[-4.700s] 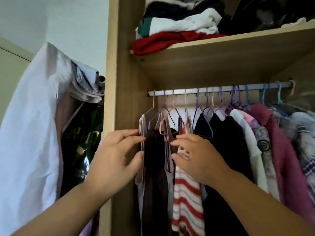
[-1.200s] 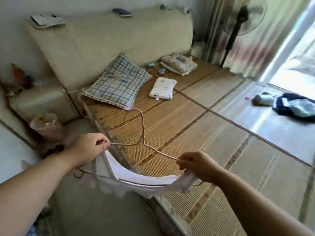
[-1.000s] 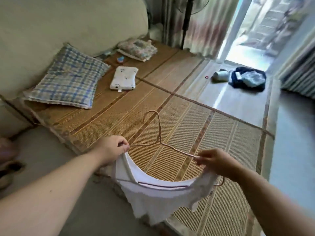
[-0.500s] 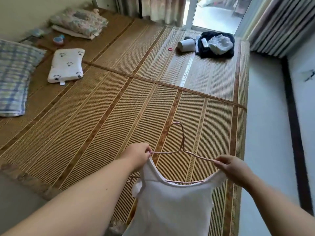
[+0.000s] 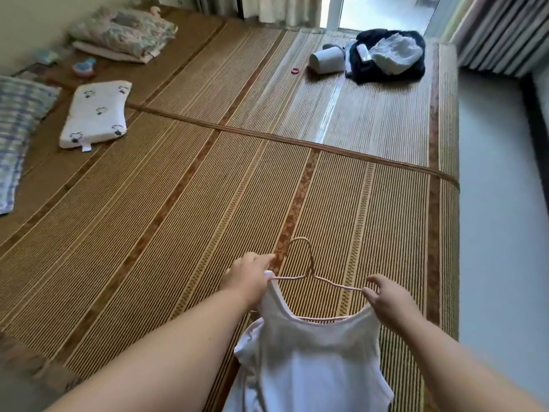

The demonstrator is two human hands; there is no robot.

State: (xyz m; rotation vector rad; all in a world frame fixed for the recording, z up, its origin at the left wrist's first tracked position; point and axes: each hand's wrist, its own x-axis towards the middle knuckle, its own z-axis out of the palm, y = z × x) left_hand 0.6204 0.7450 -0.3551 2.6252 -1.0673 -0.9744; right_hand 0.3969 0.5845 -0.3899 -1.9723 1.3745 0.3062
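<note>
A white sleeveless top [image 5: 309, 361] hangs on a thin pink wire hanger [image 5: 309, 270] in front of me, low in the view over a woven bamboo mat [image 5: 178, 203]. My left hand [image 5: 248, 279] pinches the hanger's left shoulder together with the top's strap. My right hand [image 5: 386, 301] pinches the hanger's right shoulder at the other strap. The hanger's hook points away from me.
On the mat lie a white patterned pillow [image 5: 95, 113], a checked pillow [image 5: 15, 129] at the far left, folded floral bedding [image 5: 124, 32], and a dark clothes pile [image 5: 386, 55] beside a white cup-like container [image 5: 326, 62]. Grey floor [image 5: 499, 203] runs along the right.
I have turned from the wardrobe rail to the mat, both hands carrying the hanger with the white top. In the last half second the view barely shifted and the top hangs straighter.
</note>
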